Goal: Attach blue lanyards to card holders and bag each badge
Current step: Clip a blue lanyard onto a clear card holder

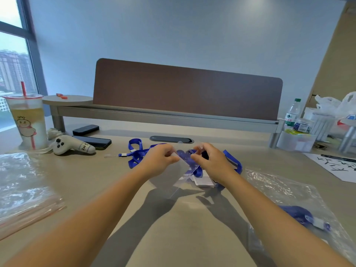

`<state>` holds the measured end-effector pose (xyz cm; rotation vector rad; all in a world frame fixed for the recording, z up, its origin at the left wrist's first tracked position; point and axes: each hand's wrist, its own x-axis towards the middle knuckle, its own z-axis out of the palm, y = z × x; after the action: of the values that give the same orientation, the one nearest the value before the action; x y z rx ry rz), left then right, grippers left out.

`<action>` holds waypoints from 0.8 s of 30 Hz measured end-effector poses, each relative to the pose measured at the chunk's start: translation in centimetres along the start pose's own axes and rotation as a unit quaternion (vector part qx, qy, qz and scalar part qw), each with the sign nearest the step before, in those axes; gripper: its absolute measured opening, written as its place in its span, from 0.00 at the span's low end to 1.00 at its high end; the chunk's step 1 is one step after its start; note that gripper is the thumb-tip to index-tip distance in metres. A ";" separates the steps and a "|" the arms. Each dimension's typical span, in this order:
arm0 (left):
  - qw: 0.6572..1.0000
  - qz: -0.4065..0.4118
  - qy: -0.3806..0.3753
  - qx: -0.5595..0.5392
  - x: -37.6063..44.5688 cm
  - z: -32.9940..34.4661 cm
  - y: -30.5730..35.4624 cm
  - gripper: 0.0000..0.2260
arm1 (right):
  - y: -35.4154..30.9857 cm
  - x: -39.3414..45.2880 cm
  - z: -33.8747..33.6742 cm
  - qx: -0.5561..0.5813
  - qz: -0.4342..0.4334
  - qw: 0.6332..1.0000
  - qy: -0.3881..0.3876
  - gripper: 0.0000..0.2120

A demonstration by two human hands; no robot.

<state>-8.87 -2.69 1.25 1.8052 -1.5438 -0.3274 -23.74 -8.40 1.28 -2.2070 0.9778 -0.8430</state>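
Both my hands are raised over the middle of the desk and pinch the top edge of a clear plastic bag. My left hand grips its left side, my right hand its right side. A blue lanyard shows through the bag between my fingers. More blue lanyards lie tangled on the desk behind my hands. White card holders lie under my right wrist. At the right, a filled clear bag holds a blue lanyard and a badge.
A stack of clear zip bags lies at the left. A drink cup, a plush toy and two phones stand behind it. A water bottle, containers and a written paper are at the right.
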 end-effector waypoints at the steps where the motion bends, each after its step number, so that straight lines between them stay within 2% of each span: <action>1: 1.000 -0.012 0.005 -0.008 -0.1 -0.1 -0.2 0.08 | 0.1 0.0 0.0 -0.007 -0.001 1.000 0.004 0.14; 5: 0.998 -0.043 0.018 -0.053 -0.7 -0.6 -0.8 0.11 | 0.1 0.2 0.2 -0.016 -0.032 0.997 0.071 0.16; 8: 0.995 -0.057 0.027 -0.080 -1.1 -1.3 -1.3 0.10 | -0.4 0.5 0.5 0.001 -0.041 0.995 0.086 0.16; 9: 0.994 -0.064 0.029 -0.089 -1.2 -1.6 -1.4 0.10 | -0.9 0.5 0.7 0.012 -0.038 0.996 0.082 0.14; 12: 0.989 -0.083 0.035 -0.121 -1.3 -2.3 -1.8 0.10 | -1.9 0.5 1.4 0.040 -0.038 0.996 0.071 0.02; 13: 0.987 -0.087 0.036 -0.131 -1.4 -2.5 -1.9 0.10 | -2.2 0.4 1.6 0.037 -0.044 0.996 0.066 0.01; 18: 0.982 -0.101 0.032 -0.159 -1.8 -2.8 -2.0 0.11 | -2.9 0.0 2.8 0.011 -0.085 0.993 0.078 0.11; 24: 0.963 -0.158 0.003 -0.220 -2.4 -3.2 -2.4 0.09 | -3.5 0.1 3.8 -0.005 -0.108 0.991 0.074 0.16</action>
<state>-5.66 0.71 1.28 1.6788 -1.0648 -0.7536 -19.45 -5.54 1.43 -2.3144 0.8219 -1.1154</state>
